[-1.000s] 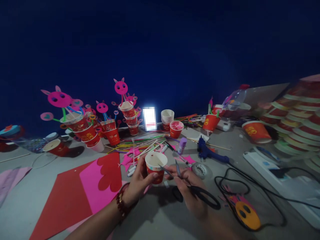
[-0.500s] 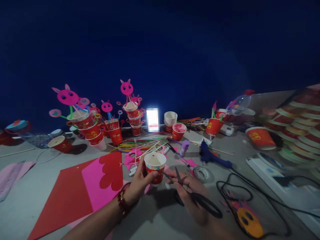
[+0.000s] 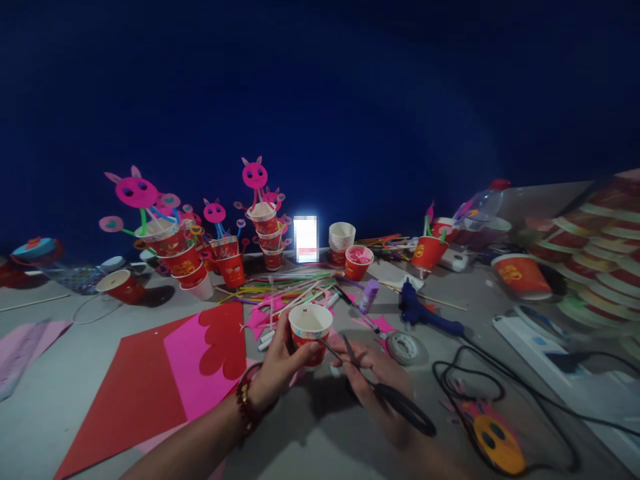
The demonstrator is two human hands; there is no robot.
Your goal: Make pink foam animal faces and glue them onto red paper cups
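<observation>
A red paper cup (image 3: 309,327) with a white inside is gripped upright by my left hand (image 3: 285,363), thumb across its front. Black-handled scissors (image 3: 405,407) are in my right hand (image 3: 373,380), its fingers curled around them. Their blades are parted and point at the cup's right side; one blade tip appears to touch the cup wall. Just beyond the cup lie pink paper scraps (image 3: 259,319) and markers (image 3: 266,340). A roll of clear tape (image 3: 403,347) rests past my right hand.
Red and pink sheets (image 3: 135,393) lie at left. Behind stand cup figures with pink faces (image 3: 136,192), pipe cleaners (image 3: 290,287) and a cup stack (image 3: 341,240). At right are a blue glue gun (image 3: 430,317) with its looping cord, a white power strip (image 3: 540,360) and piled cups (image 3: 600,247).
The scissors have shifted slightly left and up, bringing a blade against the cup's side. My left hand still holds the cup in nearly the same place.
</observation>
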